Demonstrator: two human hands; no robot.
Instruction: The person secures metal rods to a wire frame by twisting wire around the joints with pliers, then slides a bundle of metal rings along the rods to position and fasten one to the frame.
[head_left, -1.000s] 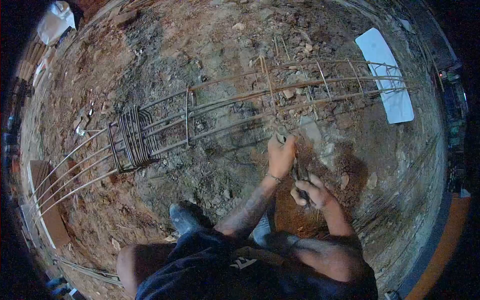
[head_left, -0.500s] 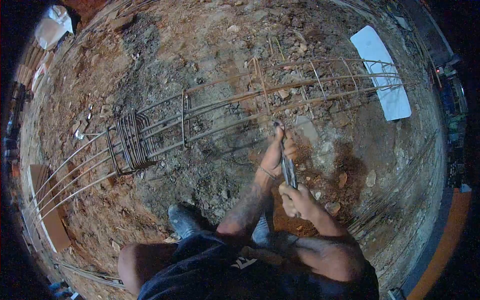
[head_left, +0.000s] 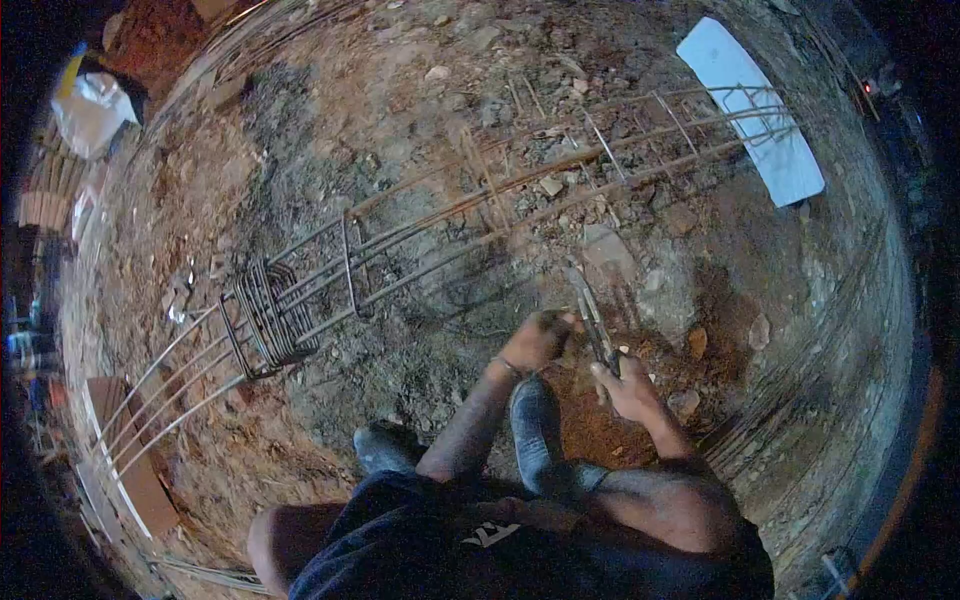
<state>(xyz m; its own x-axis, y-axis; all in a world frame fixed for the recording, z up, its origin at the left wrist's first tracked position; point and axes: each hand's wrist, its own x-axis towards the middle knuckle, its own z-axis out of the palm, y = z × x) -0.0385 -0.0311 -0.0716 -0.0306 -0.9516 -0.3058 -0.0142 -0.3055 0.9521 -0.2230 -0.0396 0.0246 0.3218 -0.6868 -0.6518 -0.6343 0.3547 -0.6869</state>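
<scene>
My right hand grips the handles of metal pincers, whose jaws point up and away from me over the soil. Just left of the tool, my left hand is closed with its fingers curled; what it holds, if anything, is too small to make out. Beyond both hands lies a long rebar cage on the ground, apart from the pincers. A rusty stirrup stands around the bars near its middle, blurred. Farther left on the bars is a single stirrup, then a bunch of stirrups.
Under the cage's right end is a white board. Its left bar ends rest over a brown block. Loose rods lie on the right, and stones dot the rough soil. My boots are close below my hands.
Both hands have drawn back from the cage toward me. My left hand has come off the pincers' front end, and the pincers have moved away from the stirrup. The view has tilted slightly.
</scene>
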